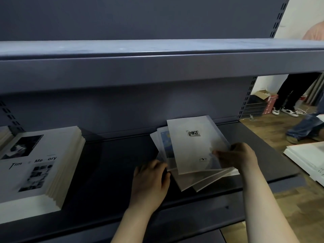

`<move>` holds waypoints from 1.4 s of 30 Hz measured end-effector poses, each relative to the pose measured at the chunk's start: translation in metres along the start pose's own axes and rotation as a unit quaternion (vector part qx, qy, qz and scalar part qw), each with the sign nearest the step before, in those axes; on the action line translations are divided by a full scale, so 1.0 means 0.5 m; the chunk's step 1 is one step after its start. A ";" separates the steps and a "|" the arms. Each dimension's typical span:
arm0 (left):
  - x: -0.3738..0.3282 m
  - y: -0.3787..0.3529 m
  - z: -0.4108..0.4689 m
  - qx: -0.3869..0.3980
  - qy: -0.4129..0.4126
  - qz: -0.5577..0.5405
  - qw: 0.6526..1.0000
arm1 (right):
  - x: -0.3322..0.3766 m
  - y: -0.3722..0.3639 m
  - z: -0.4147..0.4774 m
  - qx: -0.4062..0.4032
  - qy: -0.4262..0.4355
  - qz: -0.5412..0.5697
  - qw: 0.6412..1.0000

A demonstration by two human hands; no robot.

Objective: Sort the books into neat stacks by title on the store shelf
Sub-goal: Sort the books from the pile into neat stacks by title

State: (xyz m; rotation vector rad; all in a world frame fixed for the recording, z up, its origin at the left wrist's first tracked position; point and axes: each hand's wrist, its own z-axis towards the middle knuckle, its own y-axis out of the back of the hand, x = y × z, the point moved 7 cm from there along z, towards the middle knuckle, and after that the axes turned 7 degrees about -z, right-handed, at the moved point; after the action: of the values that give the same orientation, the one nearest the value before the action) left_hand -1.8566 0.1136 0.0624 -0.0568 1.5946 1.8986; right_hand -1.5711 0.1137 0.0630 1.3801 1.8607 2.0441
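Note:
A loose, fanned pile of thin pale books [189, 179] lies on the dark shelf [112, 165], right of centre. The top book [192, 144], white with a small dark logo, sits askew on the pile. My right hand [236, 156] pinches that top book at its right edge, thumb on the cover. At the pile's left edge my left hand [150, 181] rests with curled fingers; I cannot see whether they hold a book. A tall neat stack of white "Time Memory" books [40, 169] stands at the shelf's left end.
An upper shelf [157, 62] overhangs the working shelf. On the wooden floor at right lie more white books [308, 156]. Other people's legs and shoes [287, 109] stand at far right beside a red and white box [270, 104].

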 end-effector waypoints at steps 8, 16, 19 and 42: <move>0.002 0.009 -0.003 -0.021 0.018 -0.008 1.000 | 0.052 0.015 -0.061 0.123 0.034 0.198 0.972; -0.057 0.010 0.003 0.011 -0.015 -0.006 1.000 | 0.115 0.048 -0.112 0.161 0.078 0.368 0.912; -0.081 0.019 0.011 -0.009 -0.033 -0.014 0.999 | 0.168 0.039 -0.156 0.234 0.148 0.443 0.853; 0.089 0.156 -0.116 -0.316 0.152 -0.623 0.699 | 0.309 -0.269 -0.283 0.366 0.118 0.464 0.798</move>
State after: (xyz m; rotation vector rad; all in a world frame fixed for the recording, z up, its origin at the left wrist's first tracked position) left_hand -1.9515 0.0775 0.0962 -1.4187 0.5423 1.1530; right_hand -1.8195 0.1292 0.0569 2.8142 2.5715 1.8471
